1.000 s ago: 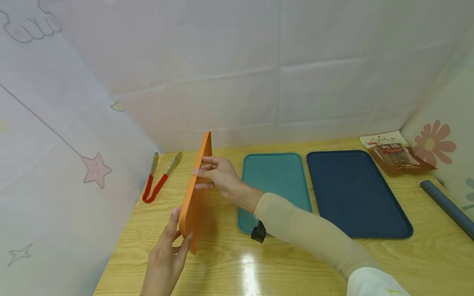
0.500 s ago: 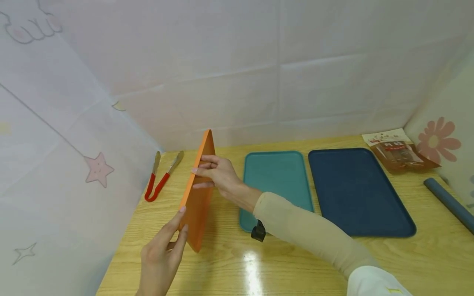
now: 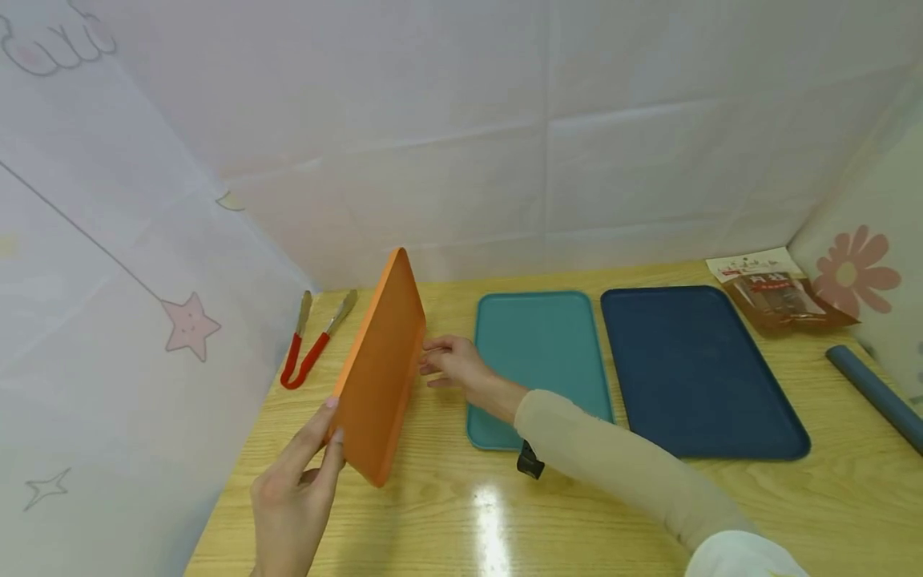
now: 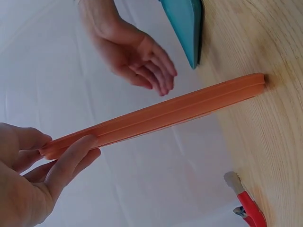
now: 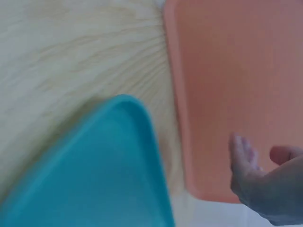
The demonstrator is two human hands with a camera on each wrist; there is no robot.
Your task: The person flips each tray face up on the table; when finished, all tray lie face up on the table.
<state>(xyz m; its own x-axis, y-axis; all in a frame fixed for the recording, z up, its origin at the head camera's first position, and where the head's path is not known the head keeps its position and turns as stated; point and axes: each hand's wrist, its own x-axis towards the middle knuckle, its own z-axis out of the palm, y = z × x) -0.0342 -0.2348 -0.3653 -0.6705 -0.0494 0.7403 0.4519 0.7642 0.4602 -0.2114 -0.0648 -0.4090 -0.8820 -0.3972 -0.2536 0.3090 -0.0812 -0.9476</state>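
An orange tray (image 3: 382, 377) stands tilted on its long edge on the table. My left hand (image 3: 292, 489) pinches its near upper corner between thumb and fingers, as the left wrist view also shows with the tray (image 4: 156, 111) edge-on. My right hand (image 3: 461, 369) hovers just right of the tray, fingers loosely bent and holding nothing. In the left wrist view a gap separates the right hand (image 4: 137, 59) from the tray. Beneath the right forearm lies a teal tray (image 3: 537, 336), whose corner (image 5: 125, 101) shows in the right wrist view.
Red-handled tongs (image 3: 306, 357) lie left of the orange tray. A navy tray (image 3: 699, 369) sits right of the teal one. Farther right are a brown food packet (image 3: 779, 292) and a grey roll (image 3: 876, 397). Cloth walls (image 3: 433, 160) close off the back and sides.
My right hand has let go of the orange tray's upper edge and moved down and right. My left hand has moved left, leaning the tray over so more of its face shows.
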